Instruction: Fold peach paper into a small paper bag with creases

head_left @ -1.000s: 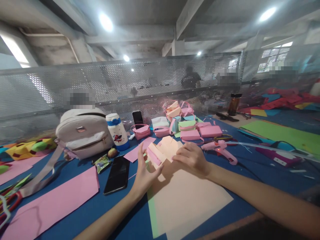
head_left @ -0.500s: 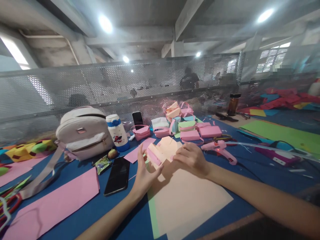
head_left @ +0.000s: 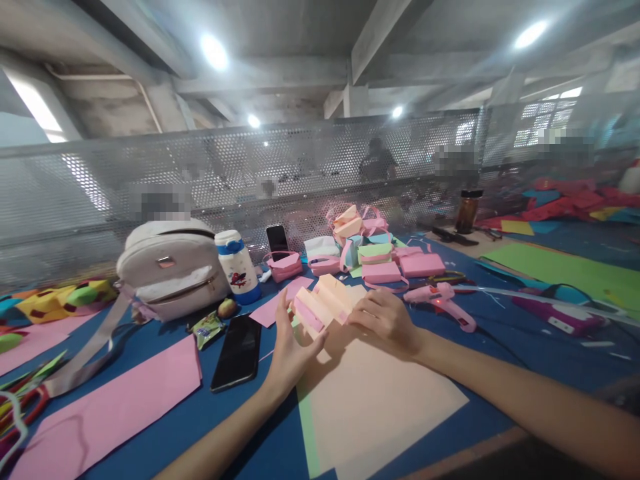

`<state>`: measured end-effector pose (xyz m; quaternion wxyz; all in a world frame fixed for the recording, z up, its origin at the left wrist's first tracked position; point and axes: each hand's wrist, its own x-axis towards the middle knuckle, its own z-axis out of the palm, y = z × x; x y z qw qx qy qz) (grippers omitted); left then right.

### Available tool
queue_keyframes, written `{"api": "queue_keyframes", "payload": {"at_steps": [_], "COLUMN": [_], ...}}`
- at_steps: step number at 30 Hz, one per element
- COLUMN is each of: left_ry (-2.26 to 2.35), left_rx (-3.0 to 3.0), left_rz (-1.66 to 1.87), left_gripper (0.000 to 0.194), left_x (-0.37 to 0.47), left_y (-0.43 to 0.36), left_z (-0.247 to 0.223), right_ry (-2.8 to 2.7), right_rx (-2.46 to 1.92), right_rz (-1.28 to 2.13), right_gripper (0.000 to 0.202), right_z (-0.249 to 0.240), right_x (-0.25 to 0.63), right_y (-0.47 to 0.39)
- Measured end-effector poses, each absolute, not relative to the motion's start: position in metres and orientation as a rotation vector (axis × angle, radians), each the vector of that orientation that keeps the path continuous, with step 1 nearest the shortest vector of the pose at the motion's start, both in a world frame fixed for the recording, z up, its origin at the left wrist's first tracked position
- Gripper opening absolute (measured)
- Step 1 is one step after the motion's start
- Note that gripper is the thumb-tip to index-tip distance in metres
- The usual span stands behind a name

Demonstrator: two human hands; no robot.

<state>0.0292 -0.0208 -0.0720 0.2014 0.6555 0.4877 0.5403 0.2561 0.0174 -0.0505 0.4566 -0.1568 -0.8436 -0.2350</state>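
Between my hands is a small folded piece of peach craft paper (head_left: 330,297) with pink patches on its ends, partly hidden by my fingers. My left hand (head_left: 295,343) grips its left end between thumb and fingers. At the right end, my right hand (head_left: 383,320) pinches the paper with curled fingers. Beneath lies a large peach sheet (head_left: 385,407) over a green one (head_left: 309,433). A pink glue gun (head_left: 443,300) with a small red light rests right of my right hand. Behind stand several small paper bags (head_left: 383,272) in pink, green, white and peach.
To the left are a phone (head_left: 236,353), a snack packet (head_left: 207,328), pink sheets (head_left: 120,407) and scissors (head_left: 25,407). A white backpack (head_left: 173,273) and a bottle (head_left: 239,270) stand behind them. Green sheets (head_left: 565,273) and a purple box (head_left: 560,312) lie right. A perforated metal screen (head_left: 310,157) closes the back.
The flap of the folded peach paper has been bent up and over toward the left, with my right hand following slightly. My left hand keeps its hold almost unmoved.
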Motion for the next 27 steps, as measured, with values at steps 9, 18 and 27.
{"api": "queue_keyframes", "payload": {"at_steps": [9,18,27], "left_ry": [1.371,1.382,1.350], "left_rx": [1.918,1.950,1.976], "left_rz": [1.531,1.561,1.537], "left_gripper": [0.095,0.070,0.055], "left_x": [0.029,0.031,0.030], "left_y": [-0.017,-0.020,-0.020], "left_z": [-0.075,-0.072,-0.074], "right_ry": [-2.097,-2.121,-2.330], "right_rx": [-0.427,-0.431,-0.289], "right_rz": [-0.272,-0.072,0.040], "right_gripper": [0.015,0.011,0.018], "right_z": [-0.057,-0.057,-0.065], "right_x": [0.252,0.244,0.239], "right_y": [0.015,0.005,0.002]}}
